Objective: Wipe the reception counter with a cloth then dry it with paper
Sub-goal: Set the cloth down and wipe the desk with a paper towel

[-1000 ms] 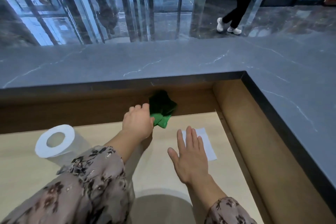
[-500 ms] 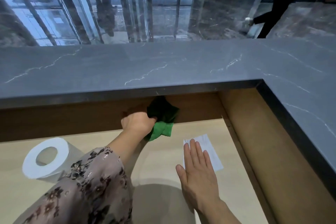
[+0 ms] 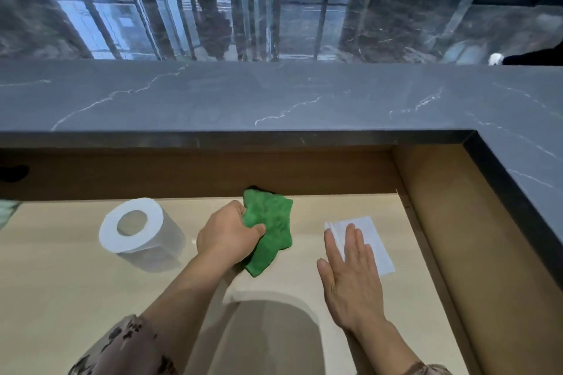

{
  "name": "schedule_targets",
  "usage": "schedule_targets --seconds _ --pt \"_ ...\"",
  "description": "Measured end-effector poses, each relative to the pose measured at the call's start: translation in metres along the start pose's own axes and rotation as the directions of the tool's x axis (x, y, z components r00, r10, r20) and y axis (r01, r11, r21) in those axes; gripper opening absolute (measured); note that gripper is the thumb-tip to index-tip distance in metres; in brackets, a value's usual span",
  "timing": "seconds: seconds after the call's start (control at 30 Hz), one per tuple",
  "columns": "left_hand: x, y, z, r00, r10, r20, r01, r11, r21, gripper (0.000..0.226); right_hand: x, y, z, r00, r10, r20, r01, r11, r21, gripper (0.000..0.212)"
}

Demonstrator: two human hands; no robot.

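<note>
- Two bare hands are over the light wooden desk [image 3: 61, 298], which sits lower than the dark marble counter [image 3: 243, 97] that runs along the far side and turns down the right.
- The left hand [image 3: 227, 233] grips a bunched green cloth [image 3: 271, 228], with fingers and thumb curled round its near edge. The cloth is close to the brown back panel [image 3: 182, 173] under the counter's lip. Whether its lower corner touches the desk cannot be told.
- The right hand [image 3: 350, 277] lies flat, palm down, fingers straight and close together. Its fingertips rest on the near left part of a folded white paper [image 3: 371, 237] lying on the desk.
- The cloth sits between the paper on the right and a roll of toilet paper [image 3: 140, 231] standing on end to the left, apart from both.
- A floral sleeve [image 3: 128, 347] covers the left forearm.
- A glossy stone floor [image 3: 274, 9] shines beyond the counter.
</note>
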State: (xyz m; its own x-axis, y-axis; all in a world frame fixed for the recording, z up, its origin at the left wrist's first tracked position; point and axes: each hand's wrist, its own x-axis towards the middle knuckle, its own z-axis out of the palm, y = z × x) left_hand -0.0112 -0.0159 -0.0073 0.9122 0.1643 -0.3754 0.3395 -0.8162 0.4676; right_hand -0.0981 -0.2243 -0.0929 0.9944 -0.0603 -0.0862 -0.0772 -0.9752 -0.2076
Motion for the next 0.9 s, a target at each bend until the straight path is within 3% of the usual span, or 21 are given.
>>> schedule_targets --seconds 0.27,0.43,0.53,0.67,0.73,0.8,0.9 --pt "-0.038 -0.033 -0.005 0.989 -0.008 0.148 0.023 0.995 -0.095 0.026 0.002 -0.006 -0.005 0.999 0.034 0.037 -0.035 0.999 0.025 0.085" --pt "-0.053 -0.055 -0.010 0.983 -0.052 0.178 0.069 0.993 -0.092 0.026 0.033 -0.025 -0.011 0.997 0.081 0.006 -0.081 0.996 0.033 0.089" --pt "-0.056 -0.065 -0.008 0.984 -0.054 0.168 0.076 0.988 -0.131 0.025 0.067 -0.055 -0.013 0.999 0.020 0.045 -0.021 0.999 0.026 0.096" --pt "-0.055 -0.073 -0.001 0.990 -0.060 0.128 0.077 0.988 -0.132 0.024 0.103 -0.107 -0.008 0.967 -0.225 0.123 0.220 0.974 0.050 0.054" --pt "-0.054 -0.074 0.000 0.994 -0.050 0.092 0.058 0.995 -0.083 0.024 0.113 -0.122 -0.008 0.927 -0.338 0.161 0.323 0.940 0.113 0.052" --pt "-0.053 -0.073 0.001 0.999 -0.028 0.042 0.028 1.000 0.009 0.026 0.117 -0.119 -0.008 0.920 -0.373 0.117 0.353 0.922 0.159 0.046" --pt "-0.052 -0.072 0.002 1.000 0.027 -0.009 -0.026 0.995 0.097 0.025 0.108 -0.102 -0.005 0.949 -0.316 0.018 0.314 0.947 0.071 0.044"
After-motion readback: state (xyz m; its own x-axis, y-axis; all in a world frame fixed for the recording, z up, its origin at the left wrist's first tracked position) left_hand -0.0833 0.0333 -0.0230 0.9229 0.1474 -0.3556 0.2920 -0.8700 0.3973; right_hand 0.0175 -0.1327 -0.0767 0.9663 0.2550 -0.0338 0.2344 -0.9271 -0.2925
